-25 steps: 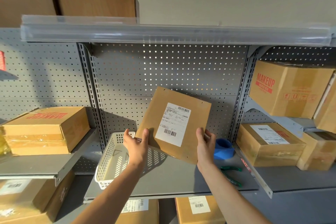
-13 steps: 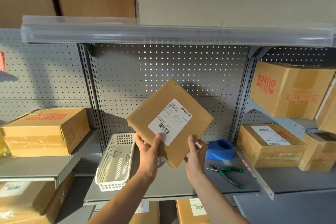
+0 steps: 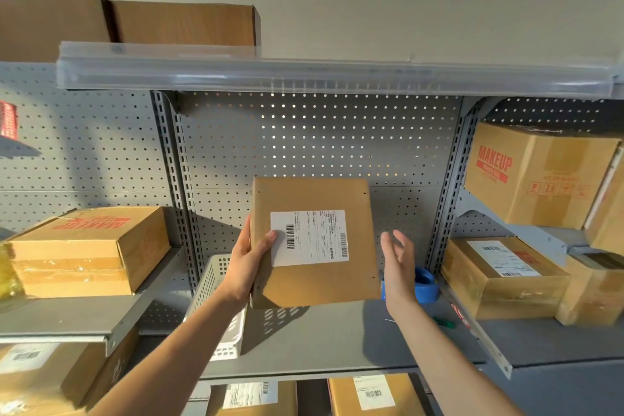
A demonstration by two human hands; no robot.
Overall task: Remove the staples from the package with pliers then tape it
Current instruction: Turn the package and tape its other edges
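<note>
While the left hand (image 3: 248,263) grips the package (image 3: 314,241) upright by its left edge, thumb on the label (image 3: 309,238), above the shelf (image 3: 337,338). The right hand (image 3: 398,267) hovers just right of it, fingers (image 3: 401,241) straight and spread, holding nothing.

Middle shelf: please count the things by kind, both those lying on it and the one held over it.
Package, held by the left hand: 1
Basket: 1
Tape roll: 1
Pliers, only a green handle shows: 1
Total: 4

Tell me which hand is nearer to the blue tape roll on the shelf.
Right. The right hand is open just in front of the blue tape roll, partly covering it; the left hand grips the package farther left.
</note>
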